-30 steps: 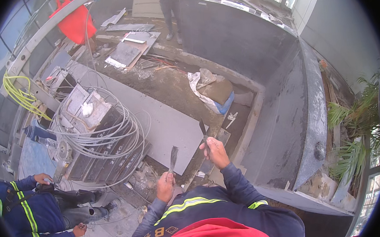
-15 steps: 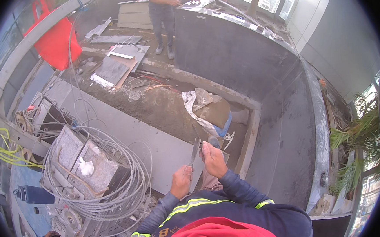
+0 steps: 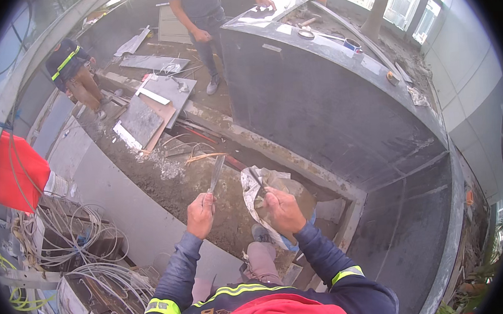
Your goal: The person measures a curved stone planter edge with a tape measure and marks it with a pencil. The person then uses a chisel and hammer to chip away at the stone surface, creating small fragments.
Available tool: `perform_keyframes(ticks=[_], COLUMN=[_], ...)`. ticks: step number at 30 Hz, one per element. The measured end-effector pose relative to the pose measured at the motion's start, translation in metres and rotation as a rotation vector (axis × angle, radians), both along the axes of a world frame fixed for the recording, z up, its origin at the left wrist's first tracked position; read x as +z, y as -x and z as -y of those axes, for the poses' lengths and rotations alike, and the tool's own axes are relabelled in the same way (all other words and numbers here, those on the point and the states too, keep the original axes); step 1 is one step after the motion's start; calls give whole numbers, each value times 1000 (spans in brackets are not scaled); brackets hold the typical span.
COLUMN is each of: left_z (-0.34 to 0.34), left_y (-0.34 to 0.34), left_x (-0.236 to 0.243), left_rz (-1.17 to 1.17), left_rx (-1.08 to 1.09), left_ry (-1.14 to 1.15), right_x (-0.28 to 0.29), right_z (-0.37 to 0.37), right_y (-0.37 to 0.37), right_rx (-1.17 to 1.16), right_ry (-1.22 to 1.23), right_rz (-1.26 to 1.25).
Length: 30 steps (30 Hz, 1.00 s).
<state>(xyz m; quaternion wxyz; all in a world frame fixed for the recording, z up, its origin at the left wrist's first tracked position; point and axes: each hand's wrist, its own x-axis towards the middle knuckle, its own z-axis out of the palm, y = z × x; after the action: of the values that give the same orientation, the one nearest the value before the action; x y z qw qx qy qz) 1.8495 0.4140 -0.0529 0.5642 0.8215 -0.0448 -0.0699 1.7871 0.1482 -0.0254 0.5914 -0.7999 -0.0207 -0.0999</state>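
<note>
In the head view, your left hand (image 3: 200,214) is closed around the handle of a flat-bladed scraper (image 3: 217,172), fingers curled in and thumb laid along the grip, with the blade pointing up and away from you. Your right hand (image 3: 285,210) is also closed, its thumb pressed over the handle of a dark tool (image 3: 256,177) that leans up and to the left; that blade is seen nearly edge-on, so it may be a second scraper, but its shape is hard to make out. The two tools are apart, held in the air in front of your chest. Beyond your right hand lies a white sack (image 3: 250,193) with sandy material (image 3: 304,197) beside its folds, and below it your shoe (image 3: 261,233) is planted on the ground. A long grey panel (image 3: 119,186) runs along the ground to your left, with coiled cables (image 3: 111,283) and a red bag (image 3: 16,173) farther out. Ahead are loose boards (image 3: 138,118) and rubble (image 3: 169,164). A dark wall (image 3: 329,105) stands to the right, a tape roll (image 3: 306,34) on its top; a person in grey (image 3: 199,3) stands behind its near end, one hand over the ledge.
</note>
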Motion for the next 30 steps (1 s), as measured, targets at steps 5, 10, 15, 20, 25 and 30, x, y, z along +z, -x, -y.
perform_keyframes(ticks=[5, 10, 15, 20, 25, 30], left_z=[-44, -92, -170, -193, -181, -168], left_y=[-89, -171, -308, -484, -575, -623], left_x=[21, -7, -57, -62, -25, -33], left_rz=[-101, -64, 12, 10, 188, 174], left_rx=[222, 333, 314, 293, 154, 77], left_ry=[63, 52, -153, -84, -186, -192], right_x=[113, 190, 203, 217, 237, 238], right_z=[178, 279, 315, 305, 283, 292], right_y=[-239, -467, -622, -698, -730, -761], right_rx=[-188, -378, -474, -529, -577, -578], right_ry=[-17, 602, 793, 798, 753, 770], right_rz=[-120, -8, -97, -210, -321, -356])
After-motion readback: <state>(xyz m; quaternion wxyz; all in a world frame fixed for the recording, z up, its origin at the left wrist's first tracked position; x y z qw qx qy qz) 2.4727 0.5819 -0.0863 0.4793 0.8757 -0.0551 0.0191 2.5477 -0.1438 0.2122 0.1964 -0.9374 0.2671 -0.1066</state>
